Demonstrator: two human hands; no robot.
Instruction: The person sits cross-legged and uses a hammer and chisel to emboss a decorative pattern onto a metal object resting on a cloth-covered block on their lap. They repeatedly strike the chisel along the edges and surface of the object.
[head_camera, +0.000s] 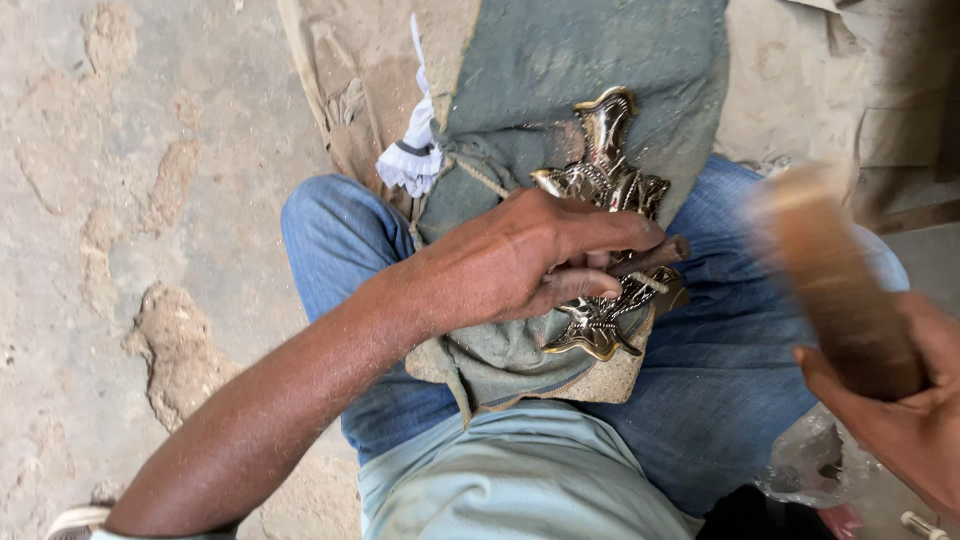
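The person sits with legs in blue jeans (720, 380), and a grey-green cloth (560, 120) is spread across the lap. On that cloth lies a shiny ornate metal piece (605, 180), brass-coloured with curled, leaf-like edges, its long axis running away from the body.

The left hand (520, 260) reaches in from the lower left and lies over the middle of the metal piece. Its fingers (590, 285) are curled closed around a short dark rod-like tool (655, 255), whose tip rests against the metal piece near its right edge.

The right hand (900, 400) comes in at the lower right edge of the view. Its fingers are wrapped around the lower end of a brown wooden mallet (835, 280), which stands above the right thigh, near the tool but apart from it; its upper part is blurred.

A bunch of white rag (412, 160) lies at the left edge of the cloth. A tan sack (350, 80) lies beneath the cloth, and the rough, cracked concrete floor (130, 200) fills the left side.
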